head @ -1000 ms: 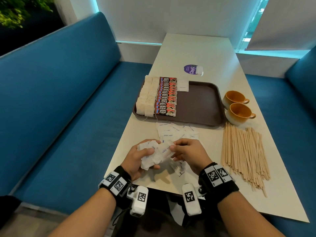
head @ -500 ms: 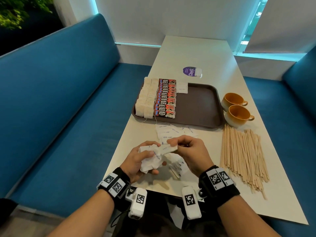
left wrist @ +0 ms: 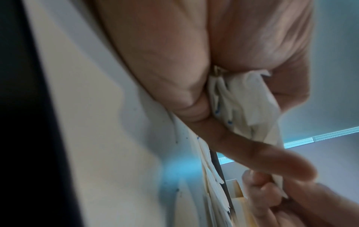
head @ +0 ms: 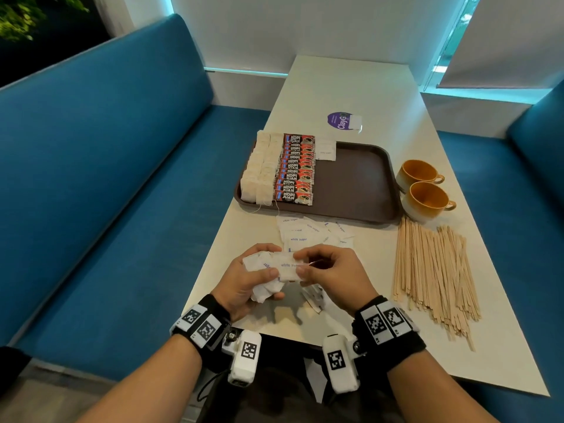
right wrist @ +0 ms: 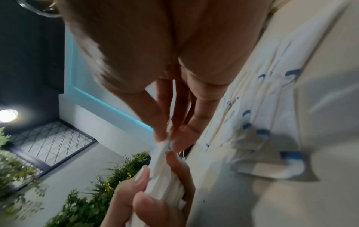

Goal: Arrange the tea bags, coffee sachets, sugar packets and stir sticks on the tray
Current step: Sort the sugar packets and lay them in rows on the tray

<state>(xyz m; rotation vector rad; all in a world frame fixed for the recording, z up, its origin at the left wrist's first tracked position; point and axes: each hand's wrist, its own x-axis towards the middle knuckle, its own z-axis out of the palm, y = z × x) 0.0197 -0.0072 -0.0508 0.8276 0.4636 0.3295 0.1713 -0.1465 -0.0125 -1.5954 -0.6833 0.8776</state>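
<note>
My left hand (head: 254, 277) grips a bunch of white sugar packets (head: 264, 265) above the table's near edge. My right hand (head: 308, 265) pinches the top sugar packet (head: 288, 267) of that bunch at its right end. The wrist views show the same bunch (left wrist: 240, 104) in the left palm and the pinched packet (right wrist: 169, 135). Loose sugar packets (head: 308, 235) lie just beyond the hands. The brown tray (head: 357, 184) holds two rows of tea bags (head: 259, 169), a row of coffee sachets (head: 296, 170) and one sugar packet (head: 326, 150). Stir sticks (head: 433, 276) lie piled at the right.
Two orange cups (head: 425, 190) stand right of the tray. A purple round sticker (head: 340, 120) lies beyond it on the white table (head: 351, 83). Blue benches (head: 100, 166) flank both sides. A few packets (head: 312, 296) lie under my right hand.
My right hand has drawn one sugar packet up to the top of the bunch and now pinches it flat against it. The left hand has stayed in place.
</note>
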